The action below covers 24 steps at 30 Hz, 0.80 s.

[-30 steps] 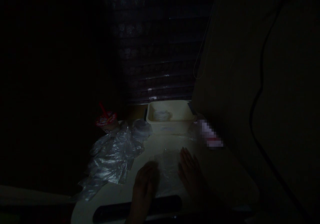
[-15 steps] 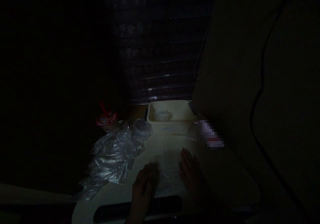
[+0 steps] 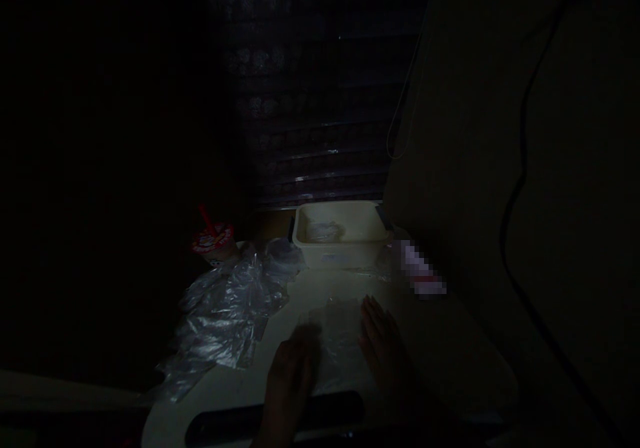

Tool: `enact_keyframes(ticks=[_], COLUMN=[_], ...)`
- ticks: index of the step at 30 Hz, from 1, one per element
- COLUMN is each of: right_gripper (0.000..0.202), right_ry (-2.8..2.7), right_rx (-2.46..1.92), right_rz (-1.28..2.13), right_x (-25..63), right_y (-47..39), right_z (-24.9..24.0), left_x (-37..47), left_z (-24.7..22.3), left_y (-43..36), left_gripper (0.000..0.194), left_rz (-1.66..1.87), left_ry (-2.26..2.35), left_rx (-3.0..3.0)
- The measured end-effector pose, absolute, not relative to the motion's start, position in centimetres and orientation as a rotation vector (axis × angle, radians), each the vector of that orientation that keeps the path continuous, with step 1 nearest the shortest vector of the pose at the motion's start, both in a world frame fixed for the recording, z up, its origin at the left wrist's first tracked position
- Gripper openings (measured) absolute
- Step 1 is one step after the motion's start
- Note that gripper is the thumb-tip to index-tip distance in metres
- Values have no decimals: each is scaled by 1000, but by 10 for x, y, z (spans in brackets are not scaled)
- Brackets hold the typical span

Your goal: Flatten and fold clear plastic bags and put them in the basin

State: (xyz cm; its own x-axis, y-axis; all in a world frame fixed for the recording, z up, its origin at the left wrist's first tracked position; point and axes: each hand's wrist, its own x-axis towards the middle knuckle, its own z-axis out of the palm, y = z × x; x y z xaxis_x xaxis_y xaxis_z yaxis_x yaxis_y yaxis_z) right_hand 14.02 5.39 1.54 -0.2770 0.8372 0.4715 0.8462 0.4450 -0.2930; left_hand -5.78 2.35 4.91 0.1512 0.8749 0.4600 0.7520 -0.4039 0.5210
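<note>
A clear plastic bag [image 3: 343, 341] lies flat on the pale tabletop [image 3: 310, 288], between my two hands. At its left edge my left hand [image 3: 289, 378] is curled closed; the dark hides whether anything is in its fingers. My right hand [image 3: 381, 341] lies flat along the bag's right side, fingers stretched out. To the left spreads a crumpled heap of clear plastic bags [image 3: 230, 315]. Behind the flat bag stands a cream plastic bin [image 3: 340, 256] with dark handles, and some clear plastic [image 3: 324, 230] lies inside it.
A cup with a red lid and straw [image 3: 213, 240] stands at the back left. A blurred pink-white item [image 3: 423, 271] lies right of the bin. Near the front edge is a dark slot [image 3: 225, 421]. A blind [image 3: 320, 101] hangs behind; a cable [image 3: 524, 141] runs down the right wall.
My left hand has shifted very slightly at the flat bag's left edge. My right hand stays flat in almost the same place.
</note>
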Motion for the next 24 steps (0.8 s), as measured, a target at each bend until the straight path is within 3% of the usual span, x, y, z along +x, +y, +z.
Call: enact_keyframes(ticks=[8, 16, 24], right_gripper=[46, 43, 41], right_ry=[-1838, -1716, -1561], right_rx=[-1312, -1268, -1333], right_rz=[304, 491, 634], right_x=[142, 142, 160], right_y=[53, 52, 67], right_z=[12, 11, 4], left_x=[-15, -6, -16], left_z=[54, 38, 78], left_y=[21, 26, 26], left_gripper=[31, 35, 24], left_rz=[707, 733, 781], left_ry=[1355, 1416, 1277], left_rx=[2816, 2703, 2249])
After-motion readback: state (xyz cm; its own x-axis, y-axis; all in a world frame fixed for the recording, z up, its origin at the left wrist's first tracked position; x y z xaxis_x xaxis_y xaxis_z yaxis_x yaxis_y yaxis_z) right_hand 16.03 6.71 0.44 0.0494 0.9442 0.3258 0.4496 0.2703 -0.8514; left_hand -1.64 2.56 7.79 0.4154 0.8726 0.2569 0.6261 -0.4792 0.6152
